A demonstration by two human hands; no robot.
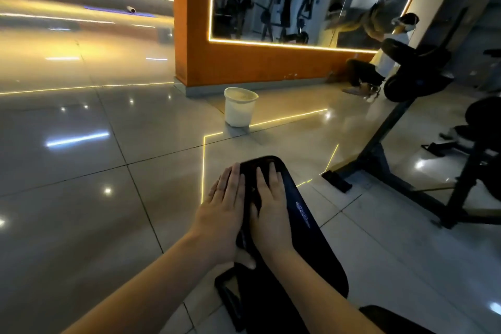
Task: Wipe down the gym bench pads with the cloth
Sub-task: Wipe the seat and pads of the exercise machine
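A long black bench pad [306,225] runs from the lower middle of the head view away from me. A dark cloth [253,195] lies wrinkled on its far end and is hard to tell from the pad. My right hand [271,206] presses flat on the cloth with straight fingers pointing away. My left hand [222,214] lies flat along the pad's left edge, fingers straight, thumb down against the pad's side. The two hands are side by side, almost touching.
A white bucket [240,110] stands on the glossy tile floor [95,171] beyond the pad, near an orange wall with a lit mirror [298,0]. A black rack frame [379,154] with weight plates [414,81] stands to the right. Another black pad [390,317] shows at bottom right.
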